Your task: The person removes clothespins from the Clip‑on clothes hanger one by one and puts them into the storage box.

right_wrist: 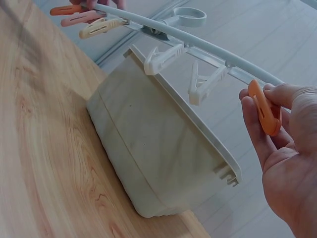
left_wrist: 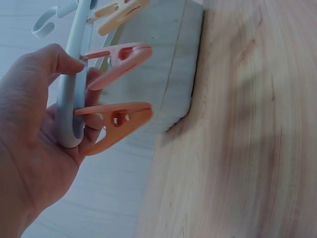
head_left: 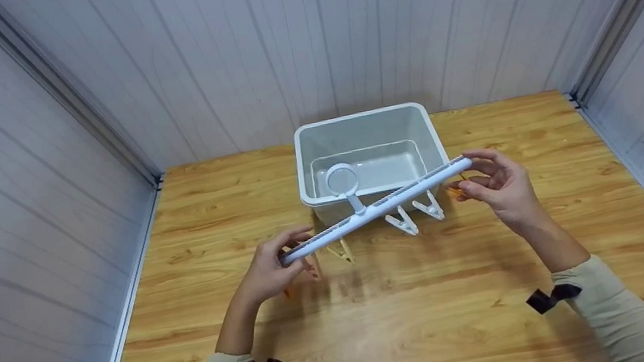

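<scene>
Left hand [head_left: 271,269]: left of frame centre; thumb and fingers curled round the clip hanger [head_left: 407,195] at its lower end.
Right hand [head_left: 503,189]: right of centre; thumb and fingers pinching the upper end beside an orange clip [right_wrist: 266,111].
Forearms [head_left: 616,309]: angled inward from the lower edge.
Hanger position: mid-frame, tilted, above the bench [head_left: 396,336], near the bin [head_left: 359,130].
</scene>
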Demonstrator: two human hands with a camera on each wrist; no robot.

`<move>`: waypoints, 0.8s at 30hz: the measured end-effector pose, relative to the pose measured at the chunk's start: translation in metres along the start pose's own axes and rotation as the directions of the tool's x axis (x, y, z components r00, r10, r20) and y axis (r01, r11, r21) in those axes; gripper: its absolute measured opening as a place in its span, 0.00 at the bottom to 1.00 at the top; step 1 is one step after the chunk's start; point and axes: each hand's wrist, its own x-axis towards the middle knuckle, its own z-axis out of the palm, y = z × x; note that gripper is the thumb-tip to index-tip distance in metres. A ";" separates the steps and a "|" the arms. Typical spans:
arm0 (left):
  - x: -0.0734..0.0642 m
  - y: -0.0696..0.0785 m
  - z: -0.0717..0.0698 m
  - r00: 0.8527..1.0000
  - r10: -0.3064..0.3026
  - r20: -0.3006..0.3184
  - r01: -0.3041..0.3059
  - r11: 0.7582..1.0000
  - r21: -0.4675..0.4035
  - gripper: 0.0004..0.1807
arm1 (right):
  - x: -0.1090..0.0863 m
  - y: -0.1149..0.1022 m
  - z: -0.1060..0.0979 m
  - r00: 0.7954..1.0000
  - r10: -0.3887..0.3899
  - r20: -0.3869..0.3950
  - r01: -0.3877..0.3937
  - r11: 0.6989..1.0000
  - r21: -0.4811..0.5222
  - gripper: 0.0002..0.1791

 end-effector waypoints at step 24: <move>0.009 0.008 0.002 0.988 -0.091 0.122 0.081 0.993 0.083 0.18 | -0.001 0.001 0.003 0.999 0.034 0.027 -0.034 0.999 -0.007 0.29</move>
